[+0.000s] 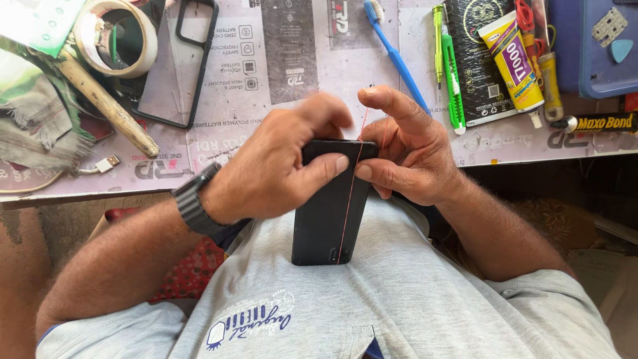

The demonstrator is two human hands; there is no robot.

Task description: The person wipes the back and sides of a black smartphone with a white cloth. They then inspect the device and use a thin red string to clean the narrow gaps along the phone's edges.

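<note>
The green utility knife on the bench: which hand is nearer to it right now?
Right. The right hand is at the black phone's top edge, forefinger raised just short of the green utility knife. The left hand grips the phone farther left, with the right hand between.

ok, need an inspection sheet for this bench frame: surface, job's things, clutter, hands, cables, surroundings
surface: bench top covered with printed paper sheets.
job's things: black phone propped upright against the shirt; thin red thread running down its back.
clutter: tape roll, wooden stick, phone case, blue toothbrush, green cutter, glue tube, blue box.
hands: left hand grips the phone's top, wrist wearing a watch; right hand pinches the thread at the phone's edge.
cables: white plug at the bench edge.
surroundings: rag at left.
</note>
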